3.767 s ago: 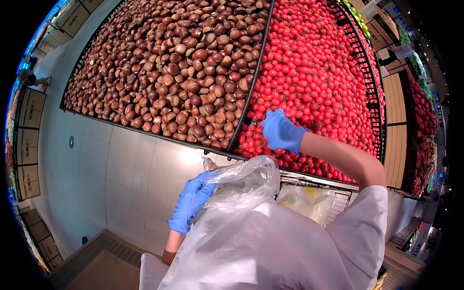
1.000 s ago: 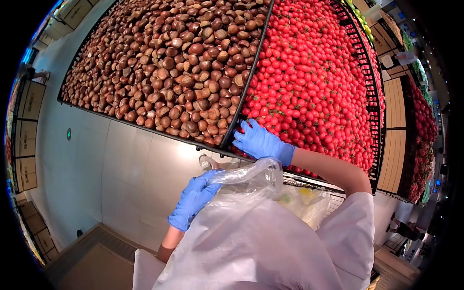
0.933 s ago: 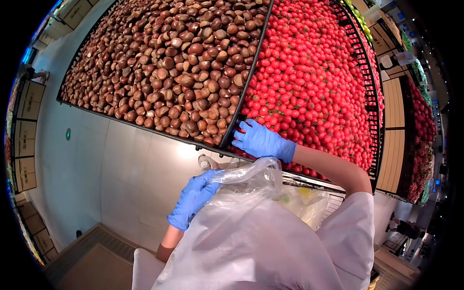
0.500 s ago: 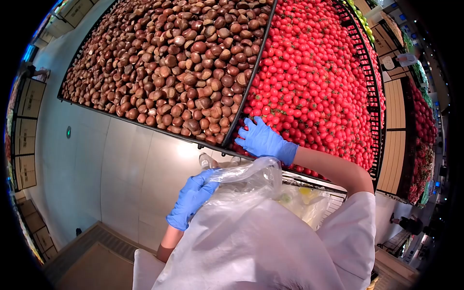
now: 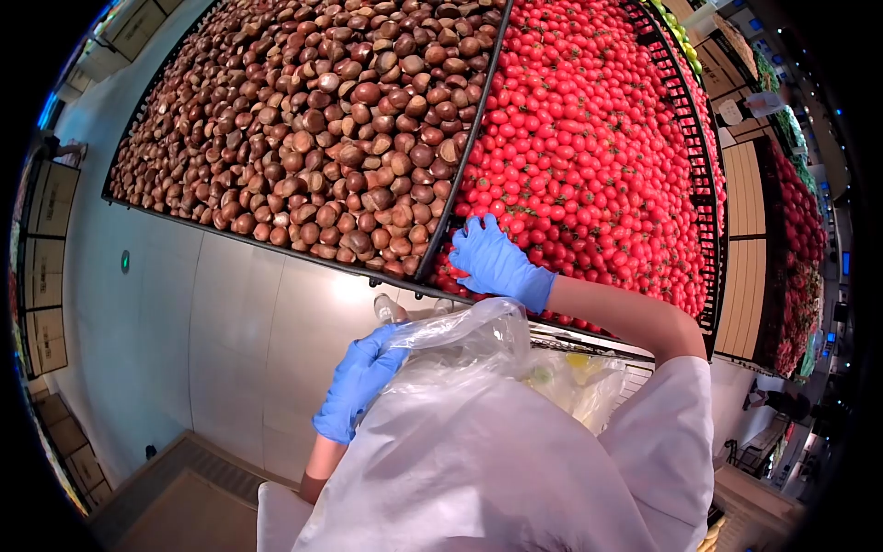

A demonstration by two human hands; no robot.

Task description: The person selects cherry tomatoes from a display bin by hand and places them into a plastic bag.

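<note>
In a blue glove, my right hand [image 5: 501, 264] lies palm down at the near left corner of the heap of cherry tomatoes [image 5: 589, 156]. Its fingers curl down among the fruit, closed on some of them; the fingertips and what sits under the palm are hidden. My left hand [image 5: 359, 377], gloved in blue too, grips the rim of a clear plastic bag [image 5: 469, 336]. The bag hangs in front of my white top, its mouth just below my right hand. I cannot make out what is inside it.
Chestnuts [image 5: 313, 138] fill the bin to the left, beyond a black divider [image 5: 467, 147]. A black slatted rail [image 5: 694, 120] edges the tomatoes on the right. Below sits a wire cart [image 5: 636, 375] with a filled plastic bag [image 5: 579, 382]. Other produce stands [image 5: 745, 248] are farther right.
My right hand's fingers have drawn closer together and curled more into the tomatoes. My left hand keeps its grip on the bag. The whole view has shifted slightly.
</note>
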